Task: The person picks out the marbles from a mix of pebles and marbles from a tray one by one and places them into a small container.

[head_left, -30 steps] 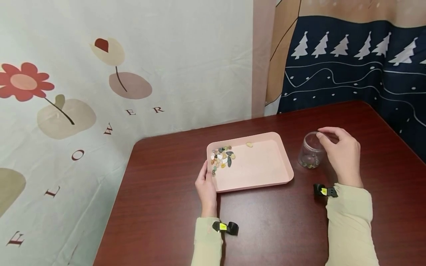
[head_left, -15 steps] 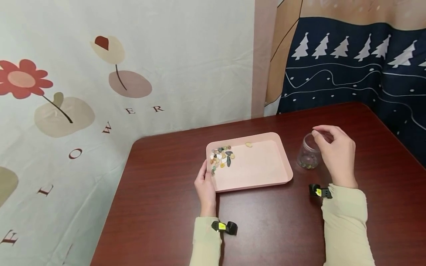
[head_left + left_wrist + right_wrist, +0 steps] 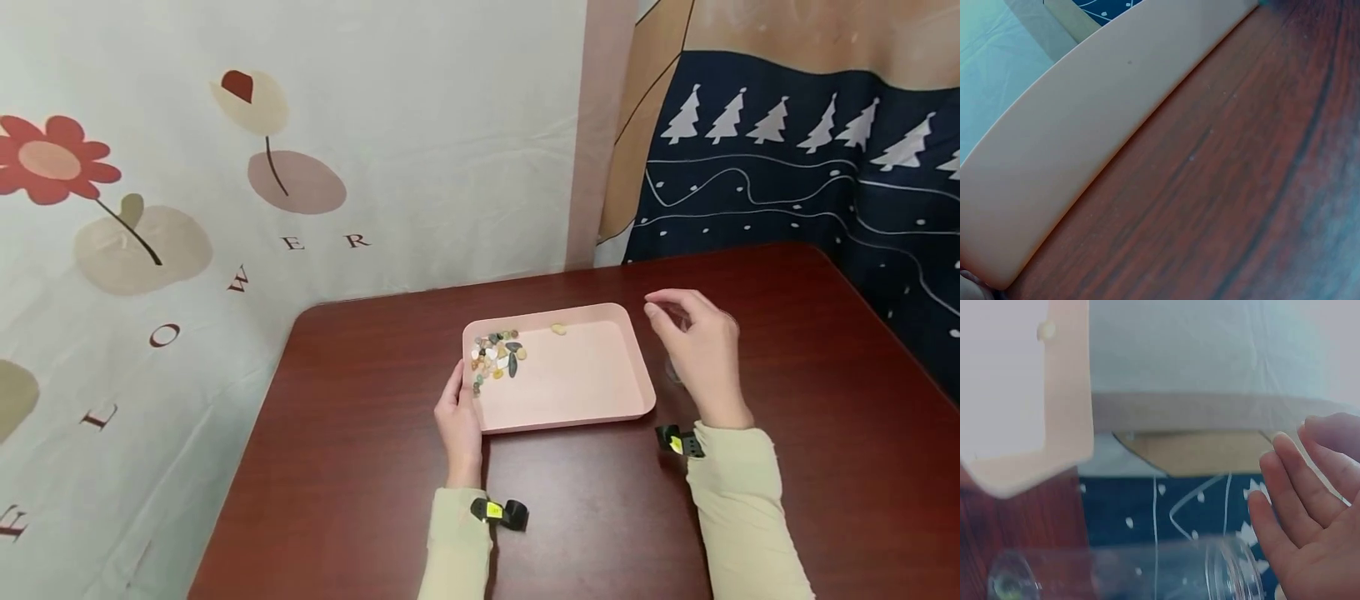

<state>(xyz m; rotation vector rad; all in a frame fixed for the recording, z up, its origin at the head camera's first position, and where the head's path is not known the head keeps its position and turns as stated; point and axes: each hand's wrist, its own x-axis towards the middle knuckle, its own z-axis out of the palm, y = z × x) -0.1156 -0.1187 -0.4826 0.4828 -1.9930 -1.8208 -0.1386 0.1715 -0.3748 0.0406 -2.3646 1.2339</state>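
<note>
A shallow pink tray [image 3: 570, 375] sits on the table. Several mixed pebbles and beads [image 3: 491, 354] are clustered at its left end, and one yellowish pebble [image 3: 558, 329] lies by its back wall. My left hand [image 3: 459, 425] grips the tray at its left front corner. In the left wrist view the tray wall [image 3: 1085, 119] fills the upper left. Just right of the tray hovers my right hand [image 3: 701, 354], thumb and index tips close together, nothing visible between them. Mostly hidden behind it, a clear jar [image 3: 1147, 572] shows in the right wrist view, with something greenish at its bottom.
The reddish-brown wooden table [image 3: 360, 467] extends around the tray on all sides. A pale curtain with flower prints [image 3: 420, 142] hangs behind it, and a dark blue cloth with white trees [image 3: 765, 183] is at the back right. Black straps circle both wrists.
My right hand has moved left from above the jar's mouth to near the tray's right side, now covering most of the jar. My left hand keeps its hold, and the view has shifted slightly.
</note>
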